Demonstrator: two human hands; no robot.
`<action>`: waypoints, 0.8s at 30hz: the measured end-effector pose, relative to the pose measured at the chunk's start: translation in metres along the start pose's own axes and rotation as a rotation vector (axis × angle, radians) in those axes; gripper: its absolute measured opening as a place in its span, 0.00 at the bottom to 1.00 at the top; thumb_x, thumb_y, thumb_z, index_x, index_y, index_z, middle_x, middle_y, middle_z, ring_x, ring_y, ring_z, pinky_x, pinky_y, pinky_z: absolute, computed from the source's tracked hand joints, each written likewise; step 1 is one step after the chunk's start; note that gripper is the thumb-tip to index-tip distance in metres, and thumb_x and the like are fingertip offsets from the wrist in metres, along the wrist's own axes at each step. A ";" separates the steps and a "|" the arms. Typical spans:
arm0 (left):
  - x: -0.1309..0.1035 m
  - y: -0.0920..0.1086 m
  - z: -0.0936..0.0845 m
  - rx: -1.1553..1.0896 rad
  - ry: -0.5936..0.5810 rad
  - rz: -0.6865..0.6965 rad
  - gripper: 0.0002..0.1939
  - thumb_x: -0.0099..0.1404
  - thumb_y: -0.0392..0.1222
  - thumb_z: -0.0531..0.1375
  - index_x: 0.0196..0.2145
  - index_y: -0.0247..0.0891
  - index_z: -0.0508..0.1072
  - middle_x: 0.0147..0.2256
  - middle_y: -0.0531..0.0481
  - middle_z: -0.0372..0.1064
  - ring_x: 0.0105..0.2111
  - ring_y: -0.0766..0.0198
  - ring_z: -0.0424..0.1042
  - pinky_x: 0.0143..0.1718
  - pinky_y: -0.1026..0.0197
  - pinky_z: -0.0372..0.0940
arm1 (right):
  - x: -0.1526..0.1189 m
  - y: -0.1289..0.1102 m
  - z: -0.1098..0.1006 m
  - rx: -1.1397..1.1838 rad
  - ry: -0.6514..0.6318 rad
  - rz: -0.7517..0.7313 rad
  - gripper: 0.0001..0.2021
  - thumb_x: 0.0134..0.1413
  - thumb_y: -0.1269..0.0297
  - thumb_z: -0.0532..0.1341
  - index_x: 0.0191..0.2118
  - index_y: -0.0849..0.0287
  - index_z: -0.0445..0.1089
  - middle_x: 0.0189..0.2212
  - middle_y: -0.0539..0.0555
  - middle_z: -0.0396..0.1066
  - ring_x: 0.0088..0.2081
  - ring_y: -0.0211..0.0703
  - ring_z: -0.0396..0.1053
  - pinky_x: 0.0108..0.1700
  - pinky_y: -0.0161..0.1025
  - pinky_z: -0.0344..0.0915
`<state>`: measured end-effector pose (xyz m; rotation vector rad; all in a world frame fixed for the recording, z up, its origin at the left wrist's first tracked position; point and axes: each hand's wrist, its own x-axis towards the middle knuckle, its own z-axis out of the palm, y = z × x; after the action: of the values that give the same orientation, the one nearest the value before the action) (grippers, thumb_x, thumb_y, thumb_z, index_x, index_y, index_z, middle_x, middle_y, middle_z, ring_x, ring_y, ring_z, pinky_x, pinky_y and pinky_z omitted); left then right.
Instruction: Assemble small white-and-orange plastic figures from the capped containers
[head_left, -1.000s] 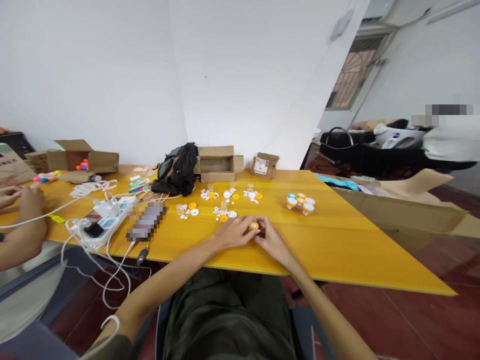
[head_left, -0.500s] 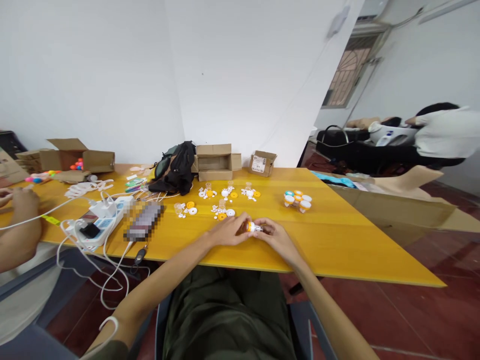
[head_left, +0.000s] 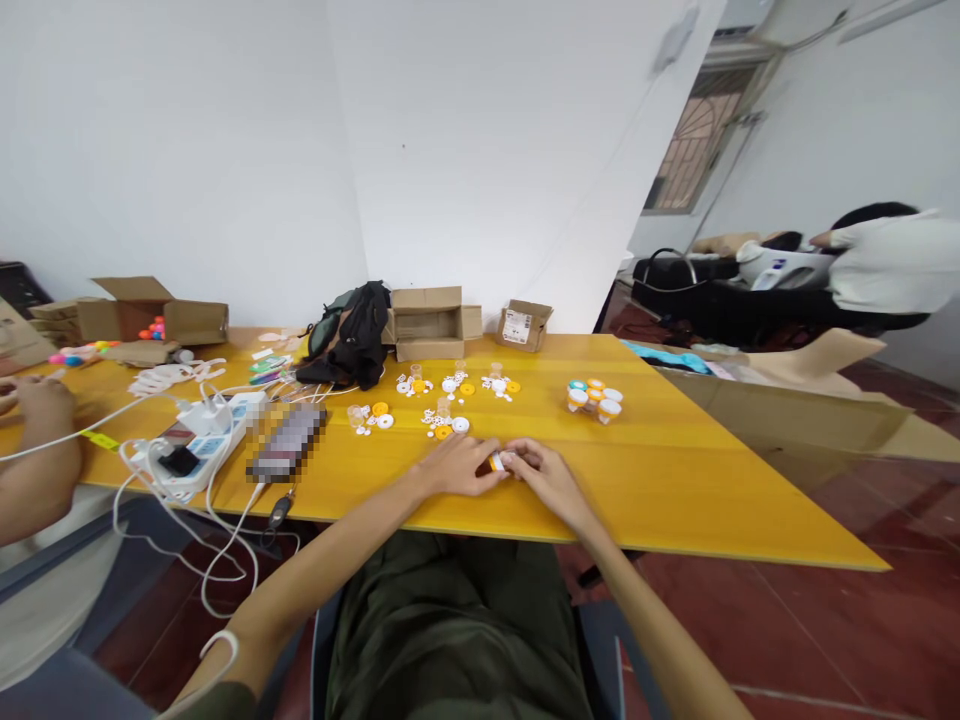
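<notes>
My left hand is closed around a small clear cup with an orange-and-white lid, just above the near part of the table. From the other side, my right hand pinches the same cup, and its fingers hide most of the clear body. Beyond my hands lie several little groups of loose parts: clear cups, orange discs, white discs and small white pieces with dark marks. A cluster of lidded cups, with orange, white and teal tops, stands to the right.
On the left are a phone, a power strip and tangled white cables. A black backpack and open cardboard boxes line the back. Another person's arm rests at the far left; someone in white sits far right.
My right fingers have closed in over the cup's clear end, covering more of it. My left hand has shifted slightly over the lid. The loose parts stay where they were.
</notes>
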<state>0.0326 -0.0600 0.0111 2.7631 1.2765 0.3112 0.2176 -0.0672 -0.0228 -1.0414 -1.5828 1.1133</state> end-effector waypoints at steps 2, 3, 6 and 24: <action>0.001 -0.001 0.001 -0.006 0.004 -0.004 0.16 0.69 0.53 0.54 0.47 0.41 0.71 0.34 0.47 0.75 0.37 0.54 0.74 0.43 0.57 0.64 | 0.000 0.000 0.001 -0.061 0.023 -0.022 0.23 0.49 0.38 0.63 0.32 0.55 0.71 0.28 0.51 0.74 0.29 0.44 0.71 0.35 0.41 0.69; 0.001 -0.002 0.002 -0.011 0.005 -0.006 0.16 0.69 0.53 0.54 0.46 0.40 0.72 0.33 0.47 0.75 0.37 0.54 0.74 0.43 0.57 0.64 | 0.000 -0.001 0.001 -0.092 0.033 -0.034 0.23 0.50 0.38 0.63 0.32 0.55 0.70 0.27 0.51 0.74 0.29 0.44 0.71 0.34 0.40 0.68; 0.002 -0.003 0.003 -0.034 0.015 -0.006 0.16 0.68 0.53 0.56 0.45 0.40 0.72 0.32 0.47 0.75 0.36 0.53 0.74 0.42 0.57 0.63 | -0.001 0.000 0.001 -0.151 0.050 -0.055 0.22 0.52 0.37 0.61 0.32 0.54 0.69 0.26 0.51 0.73 0.29 0.46 0.71 0.34 0.41 0.68; 0.005 -0.015 0.005 -0.209 0.030 0.049 0.16 0.70 0.53 0.55 0.44 0.39 0.73 0.33 0.48 0.75 0.34 0.58 0.73 0.36 0.62 0.60 | 0.002 0.004 0.000 -0.122 0.086 -0.064 0.22 0.53 0.38 0.60 0.35 0.54 0.69 0.33 0.54 0.76 0.36 0.49 0.74 0.40 0.43 0.71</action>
<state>0.0263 -0.0466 0.0044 2.6246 1.1131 0.4634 0.2172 -0.0647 -0.0265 -1.0970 -1.6198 0.9262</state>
